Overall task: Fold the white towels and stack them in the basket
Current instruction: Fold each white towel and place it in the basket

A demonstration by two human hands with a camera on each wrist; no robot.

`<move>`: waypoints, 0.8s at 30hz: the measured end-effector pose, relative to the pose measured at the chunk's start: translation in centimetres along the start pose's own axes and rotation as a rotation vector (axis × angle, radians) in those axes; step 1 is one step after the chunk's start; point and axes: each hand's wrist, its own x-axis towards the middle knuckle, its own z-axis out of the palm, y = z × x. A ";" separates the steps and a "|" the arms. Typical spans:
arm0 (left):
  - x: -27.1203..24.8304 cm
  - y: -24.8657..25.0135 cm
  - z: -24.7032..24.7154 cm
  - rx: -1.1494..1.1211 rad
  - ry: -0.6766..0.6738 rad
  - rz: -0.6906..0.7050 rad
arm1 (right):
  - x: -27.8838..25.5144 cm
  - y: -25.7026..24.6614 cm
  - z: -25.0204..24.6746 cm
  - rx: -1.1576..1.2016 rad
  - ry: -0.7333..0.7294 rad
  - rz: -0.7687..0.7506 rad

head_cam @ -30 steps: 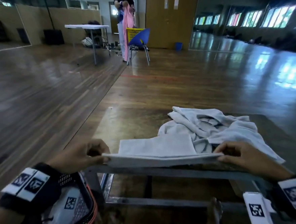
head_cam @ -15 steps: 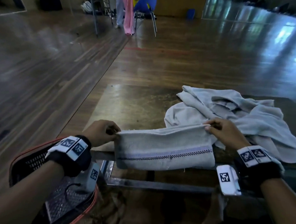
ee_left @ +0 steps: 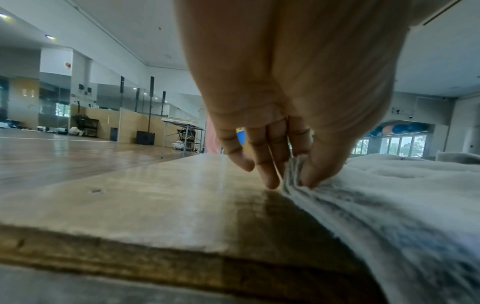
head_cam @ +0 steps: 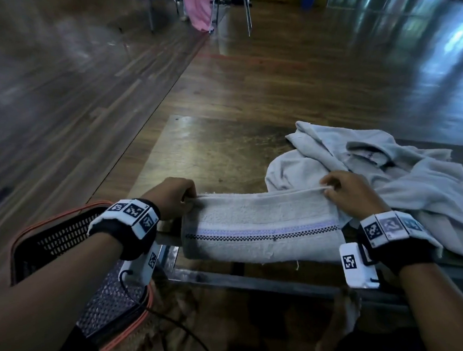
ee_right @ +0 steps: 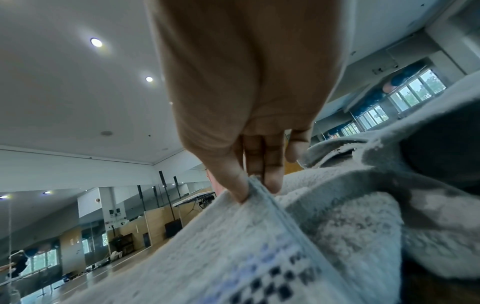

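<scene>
A folded white towel (head_cam: 260, 228) with a checked and lilac stripe hangs over the near edge of the wooden table (head_cam: 209, 152). My left hand (head_cam: 175, 197) pinches its upper left corner (ee_left: 293, 174) between thumb and fingers. My right hand (head_cam: 344, 192) pinches the upper right corner (ee_right: 255, 185) the same way. A loose heap of white towels (head_cam: 383, 175) lies on the table right behind my right hand. The black mesh basket (head_cam: 62, 242) with an orange rim sits low at my left, beside the table.
Metal frame rails (head_cam: 232, 280) run under the table's near edge. A black cable (head_cam: 180, 327) trails from my left wrist device. Far across the wooden floor stand a blue chair (head_cam: 229, 0) and a hanging pink cloth (head_cam: 196, 7).
The towel, held flat at the table edge a second ago, now hangs folded with its striped face toward me. Both hands have lifted slightly and my view has tipped down.
</scene>
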 end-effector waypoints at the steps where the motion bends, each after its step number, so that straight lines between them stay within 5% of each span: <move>1: -0.2 0.3 -0.8 -0.024 0.053 0.001 | -0.1 -0.3 -0.4 0.007 0.085 -0.044; 6: -1.7 1.9 -6.4 -0.247 0.718 0.169 | -2.1 -1.9 -4.7 -0.062 0.753 -0.333; 9: -3.2 2.7 -7.1 -0.068 0.886 0.287 | -3.9 -1.4 -5.7 -0.042 0.840 -0.388; 12: -4.1 2.3 -4.8 0.182 0.708 0.347 | -5.3 0.0 -4.6 -0.106 0.597 -0.428; 17: -4.5 0.5 0.5 0.363 -0.052 0.264 | -7.1 2.9 -0.9 -0.241 -0.198 -0.232; 19: -4.7 0.1 1.1 0.282 -0.087 0.240 | -7.5 3.5 -0.2 -0.255 -0.270 -0.200; 24: -4.7 0.4 1.6 0.353 0.047 0.275 | -7.7 3.7 0.3 -0.284 -0.188 -0.243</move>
